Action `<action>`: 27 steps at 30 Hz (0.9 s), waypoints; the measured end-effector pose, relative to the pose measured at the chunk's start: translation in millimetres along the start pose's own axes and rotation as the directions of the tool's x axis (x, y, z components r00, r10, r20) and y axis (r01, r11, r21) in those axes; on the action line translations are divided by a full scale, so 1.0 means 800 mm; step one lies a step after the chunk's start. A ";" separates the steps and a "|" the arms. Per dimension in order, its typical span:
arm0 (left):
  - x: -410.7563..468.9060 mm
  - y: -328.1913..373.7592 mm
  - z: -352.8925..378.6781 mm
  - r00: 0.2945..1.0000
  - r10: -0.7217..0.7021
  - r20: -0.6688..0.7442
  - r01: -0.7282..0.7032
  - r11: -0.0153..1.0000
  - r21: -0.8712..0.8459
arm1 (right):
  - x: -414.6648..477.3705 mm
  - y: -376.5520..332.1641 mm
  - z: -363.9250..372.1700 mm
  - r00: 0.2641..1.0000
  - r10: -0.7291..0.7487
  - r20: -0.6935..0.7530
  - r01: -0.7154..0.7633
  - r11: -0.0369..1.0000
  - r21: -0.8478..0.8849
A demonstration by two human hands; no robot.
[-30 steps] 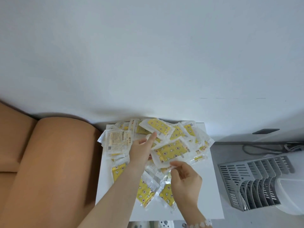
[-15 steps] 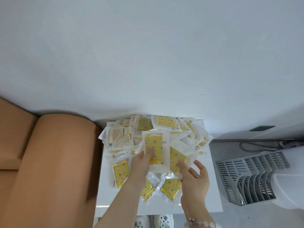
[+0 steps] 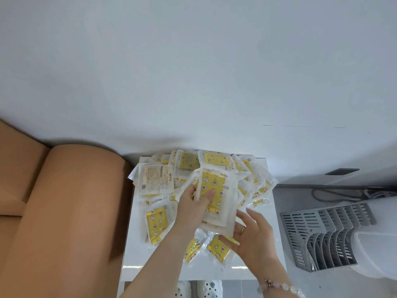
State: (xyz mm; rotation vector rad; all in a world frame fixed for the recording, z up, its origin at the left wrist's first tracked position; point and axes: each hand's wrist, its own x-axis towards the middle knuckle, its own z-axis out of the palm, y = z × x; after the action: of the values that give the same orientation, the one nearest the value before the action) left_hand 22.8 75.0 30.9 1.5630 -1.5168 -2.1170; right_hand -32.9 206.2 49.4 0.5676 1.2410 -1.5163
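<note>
my left hand (image 3: 192, 208) pinches the stack of clear-wrapped yellow patterned packets (image 3: 216, 187), thumb on top; my right hand (image 3: 255, 235), fingers spread, should nudge its edges flush.

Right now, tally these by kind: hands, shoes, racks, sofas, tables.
Hands: 2, left hand holding a stack, right hand at its lower edge
Shoes: 2
Rack: 1
Sofa: 1
Table: 1
Total: 7
</note>
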 end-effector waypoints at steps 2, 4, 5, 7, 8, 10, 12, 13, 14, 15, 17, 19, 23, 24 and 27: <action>-0.006 -0.003 0.008 0.997 0.056 0.048 -0.062 0.990 0.130 | 0.011 -0.012 -0.003 0.998 0.044 0.033 -0.041 0.995 -0.092; -0.017 -0.009 0.021 0.990 0.092 0.107 -0.113 0.972 0.206 | 0.021 -0.018 -0.002 0.996 0.043 0.074 -0.033 0.992 -0.122; -0.022 -0.013 0.026 0.986 0.123 0.114 -0.147 0.961 0.236 | 0.025 -0.020 0.000 0.998 0.023 0.060 -0.013 0.988 -0.152; -0.025 -0.022 0.035 0.970 0.222 0.103 -0.243 0.922 0.302 | 0.028 -0.020 0.003 0.999 -0.025 0.030 0.030 0.983 -0.182; -0.024 -0.024 0.038 0.960 0.260 0.106 -0.280 0.885 0.373 | 0.029 -0.018 0.003 0.999 -0.049 0.016 0.051 0.986 -0.161; -0.019 -0.021 0.037 0.949 0.257 0.184 -0.316 0.775 0.548 | 0.033 -0.013 -0.003 0.996 -0.081 -0.033 0.079 0.995 -0.059; -0.003 -0.006 0.031 0.941 0.144 0.307 -0.311 0.727 0.612 | 0.035 -0.013 -0.013 0.993 -0.081 -0.081 0.084 0.996 0.041; 0.006 0.008 0.026 0.936 0.101 0.336 -0.290 0.761 0.581 | 0.037 -0.016 -0.022 0.992 -0.073 -0.102 0.082 0.993 0.081; 0.017 0.024 0.023 0.944 0.099 0.315 -0.262 0.805 0.532 | 0.038 -0.019 -0.031 0.991 -0.068 -0.114 0.082 0.989 0.120; 0.033 0.036 0.020 0.961 0.131 0.242 -0.238 0.836 0.495 | 0.038 -0.021 -0.041 0.988 -0.069 -0.135 0.088 0.986 0.144; 0.067 0.057 0.019 0.944 0.302 0.130 -0.308 0.674 0.671 | 0.035 -0.024 -0.057 0.981 -0.059 -0.185 0.093 0.980 0.177; 0.097 0.067 0.028 0.886 0.405 0.225 -0.388 0.383 0.838 | 0.031 -0.021 -0.072 0.974 -0.026 -0.227 0.076 0.973 0.218; 0.129 0.065 0.064 0.849 0.305 0.432 -0.469 0.054 0.882 | 0.023 -0.015 -0.085 0.963 0.029 -0.267 0.008 0.991 0.137; 0.130 0.060 0.073 0.835 0.287 0.470 -0.477 -0.048 0.877 | 0.022 -0.014 -0.087 0.952 0.040 -0.303 -0.012 0.995 0.095; 0.138 0.039 0.090 0.815 0.272 0.512 -0.449 -0.263 0.854 | 0.023 -0.015 -0.087 0.935 0.024 -0.353 -0.015 0.999 0.030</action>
State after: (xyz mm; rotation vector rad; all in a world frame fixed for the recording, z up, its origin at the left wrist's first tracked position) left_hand -97.5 40.9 -20.4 0.5592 -3.4288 -0.2411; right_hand -67.0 260.4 14.7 0.8983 1.4829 -1.4562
